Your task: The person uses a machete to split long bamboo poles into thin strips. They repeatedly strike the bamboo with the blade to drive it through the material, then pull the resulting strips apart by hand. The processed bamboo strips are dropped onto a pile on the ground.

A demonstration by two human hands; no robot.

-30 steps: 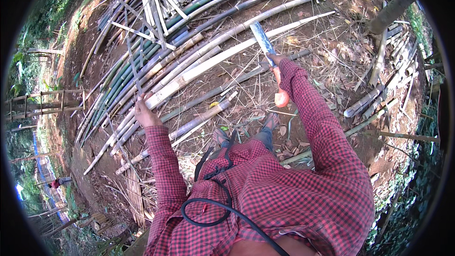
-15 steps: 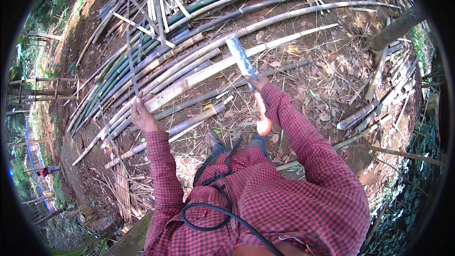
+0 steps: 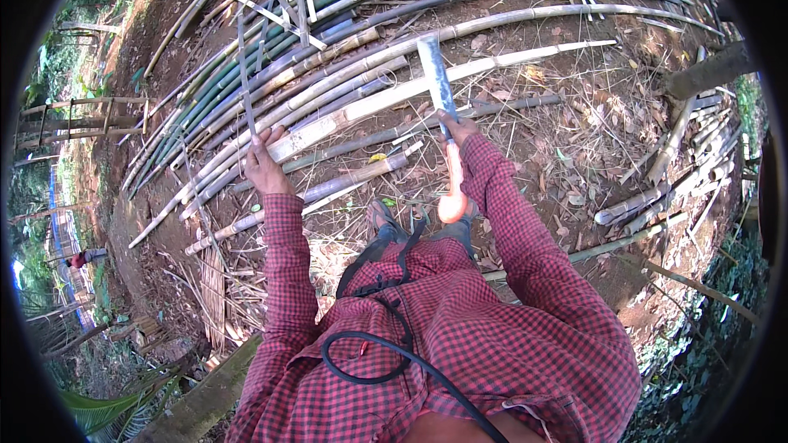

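Note:
My left hand (image 3: 266, 166) pinches a thin bamboo strip (image 3: 249, 108) that runs away from me over the stacked poles. In my right hand (image 3: 460, 128) is a machete (image 3: 436, 74) with a broad blade pointing away from me, its wooden handle (image 3: 453, 172) ending in a rounded orange knob close to my legs. Beyond both hands lies a long pale split bamboo pole (image 3: 373, 107); its near end shows just beside my left fingers, and I cannot tell whether they touch it. The blade overlaps this pole in view without clear contact.
Long green and grey bamboo poles (image 3: 287, 74) lie stacked across the ground ahead. More cut poles (image 3: 706, 168) lie at right near a trunk (image 3: 710, 70). Dry leaves and shavings cover the soil. A bundle of strips (image 3: 212, 299) lies at lower left; a person (image 3: 82, 258) is farther off.
The view has shifted slightly, so the ground and poles sit a little higher and to the right. The machete stands somewhat more upright in my right hand. My left hand still grips the strip.

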